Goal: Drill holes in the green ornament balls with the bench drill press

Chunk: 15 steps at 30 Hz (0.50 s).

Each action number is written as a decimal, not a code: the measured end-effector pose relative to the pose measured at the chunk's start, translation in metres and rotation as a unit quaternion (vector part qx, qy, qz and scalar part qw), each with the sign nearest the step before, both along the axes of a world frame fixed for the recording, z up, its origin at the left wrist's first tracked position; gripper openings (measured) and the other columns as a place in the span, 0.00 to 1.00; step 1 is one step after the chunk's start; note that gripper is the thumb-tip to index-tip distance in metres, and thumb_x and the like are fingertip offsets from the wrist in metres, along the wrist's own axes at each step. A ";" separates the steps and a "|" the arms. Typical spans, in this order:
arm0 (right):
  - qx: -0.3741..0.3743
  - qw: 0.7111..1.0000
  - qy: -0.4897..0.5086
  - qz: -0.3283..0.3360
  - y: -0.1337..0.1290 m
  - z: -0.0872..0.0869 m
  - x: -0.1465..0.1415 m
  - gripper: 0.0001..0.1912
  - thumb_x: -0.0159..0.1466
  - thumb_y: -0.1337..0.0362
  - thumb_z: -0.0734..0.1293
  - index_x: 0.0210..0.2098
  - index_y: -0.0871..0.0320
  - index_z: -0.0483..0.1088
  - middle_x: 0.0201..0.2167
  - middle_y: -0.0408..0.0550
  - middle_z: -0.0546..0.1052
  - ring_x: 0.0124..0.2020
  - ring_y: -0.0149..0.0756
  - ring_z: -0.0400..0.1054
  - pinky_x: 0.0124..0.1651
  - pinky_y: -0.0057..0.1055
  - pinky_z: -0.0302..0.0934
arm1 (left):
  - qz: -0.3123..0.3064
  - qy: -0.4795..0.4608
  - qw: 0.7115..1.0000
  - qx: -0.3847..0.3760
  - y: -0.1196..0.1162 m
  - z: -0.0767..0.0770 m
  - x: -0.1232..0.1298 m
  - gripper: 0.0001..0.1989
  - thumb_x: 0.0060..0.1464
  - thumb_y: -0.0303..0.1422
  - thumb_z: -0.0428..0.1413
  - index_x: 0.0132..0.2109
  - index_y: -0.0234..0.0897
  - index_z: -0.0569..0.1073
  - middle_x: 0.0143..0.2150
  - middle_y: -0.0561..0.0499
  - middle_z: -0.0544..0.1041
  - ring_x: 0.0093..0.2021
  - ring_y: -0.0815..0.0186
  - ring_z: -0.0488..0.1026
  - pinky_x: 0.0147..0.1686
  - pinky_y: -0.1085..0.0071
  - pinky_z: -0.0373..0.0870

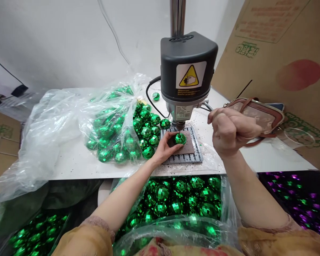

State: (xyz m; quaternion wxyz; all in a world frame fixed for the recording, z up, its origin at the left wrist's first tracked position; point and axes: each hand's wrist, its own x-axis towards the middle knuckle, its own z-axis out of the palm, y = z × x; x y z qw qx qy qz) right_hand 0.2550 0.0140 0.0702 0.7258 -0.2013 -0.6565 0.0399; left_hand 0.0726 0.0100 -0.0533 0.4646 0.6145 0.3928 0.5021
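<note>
My left hand [166,146] pinches a shiny green faceted ball [180,139] between thumb and fingers. The ball sits on a brown board [189,147] on the grey slotted base plate [198,156], right under the chuck of a black drill press [189,57]. The bit meets the top of the ball, though I cannot tell how deep it is. On the right, my right hand [229,129] is closed in a fist around the end of the drill press lever [208,105]; the grip itself is hidden by my fingers.
A clear plastic bag [69,117] spills green balls [146,132] left of the plate. Below the table edge, a lined container holds more green balls [176,206]. A purse [256,112], clear cup [300,137] and large carton [290,46] stand right. Dark shavings dot the white table [82,169].
</note>
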 end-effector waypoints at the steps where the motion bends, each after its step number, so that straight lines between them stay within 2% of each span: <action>1: 0.027 0.999 0.016 0.011 0.001 -0.003 -0.001 0.28 0.67 0.64 0.64 0.16 0.59 0.46 0.13 0.38 0.50 0.16 0.24 0.50 0.23 0.30 0.57 | 0.001 0.002 1.000 0.003 0.000 0.000 0.000 0.29 0.48 0.45 0.70 0.53 0.38 0.71 0.49 0.44 0.79 0.52 0.57 0.76 0.57 0.57 0.71; 3: 0.070 0.996 0.037 0.028 0.001 -0.006 -0.003 0.27 0.65 0.68 0.65 0.16 0.60 0.47 0.14 0.37 0.52 0.15 0.22 0.50 0.23 0.29 0.60 | 0.002 0.004 1.000 0.006 0.000 -0.001 0.000 0.30 0.48 0.46 0.70 0.53 0.38 0.71 0.49 0.44 0.79 0.52 0.57 0.77 0.57 0.58 0.72; 5: 0.076 0.995 0.056 0.040 0.002 0.001 -0.006 0.27 0.65 0.68 0.66 0.15 0.59 0.47 0.13 0.37 0.52 0.14 0.22 0.49 0.22 0.29 0.58 | 0.002 0.006 1.000 0.005 0.000 0.000 0.000 0.30 0.49 0.46 0.70 0.53 0.38 0.70 0.50 0.44 0.79 0.52 0.58 0.76 0.57 0.58 0.72; 7: 0.048 0.994 0.093 0.040 0.004 0.019 -0.008 0.27 0.65 0.67 0.66 0.14 0.58 0.50 0.12 0.37 0.53 0.14 0.22 0.49 0.20 0.29 0.54 | 0.002 0.007 1.000 0.001 0.000 0.001 0.002 0.29 0.49 0.45 0.69 0.53 0.38 0.70 0.50 0.44 0.79 0.51 0.58 0.77 0.56 0.59 0.72; 9: 0.000 0.990 0.134 0.042 0.011 0.045 -0.008 0.24 0.65 0.68 0.67 0.14 0.57 0.58 0.11 0.36 0.57 0.13 0.24 0.51 0.18 0.29 0.49 | 0.014 0.011 1.000 0.001 -0.001 0.005 0.005 0.27 0.49 0.44 0.69 0.51 0.37 0.70 0.48 0.45 0.79 0.48 0.59 0.77 0.53 0.60 0.73; 10: -0.021 0.989 0.131 0.069 0.015 0.058 -0.008 0.22 0.64 0.68 0.67 0.15 0.57 0.60 0.11 0.37 0.60 0.12 0.24 0.53 0.17 0.30 0.47 | 0.028 0.021 0.999 0.007 -0.002 0.009 0.005 0.26 0.49 0.42 0.69 0.50 0.37 0.70 0.46 0.45 0.79 0.47 0.60 0.77 0.52 0.61 0.74; 13: -0.066 0.980 0.127 0.138 0.033 0.086 -0.008 0.22 0.64 0.71 0.67 0.17 0.54 0.58 0.11 0.36 0.59 0.11 0.26 0.52 0.15 0.31 0.42 | 0.089 0.089 0.991 0.046 -0.018 0.025 0.003 0.21 0.49 0.37 0.68 0.47 0.37 0.71 0.45 0.47 0.78 0.47 0.61 0.76 0.50 0.63 0.72; 15: -0.079 0.974 0.134 0.164 0.044 0.092 -0.007 0.24 0.65 0.74 0.64 0.16 0.53 0.55 0.10 0.35 0.56 0.10 0.25 0.50 0.14 0.31 0.41 | 0.106 0.150 0.982 0.053 -0.039 0.040 -0.006 0.19 0.49 0.35 0.67 0.46 0.38 0.70 0.44 0.48 0.77 0.44 0.62 0.75 0.47 0.65 0.72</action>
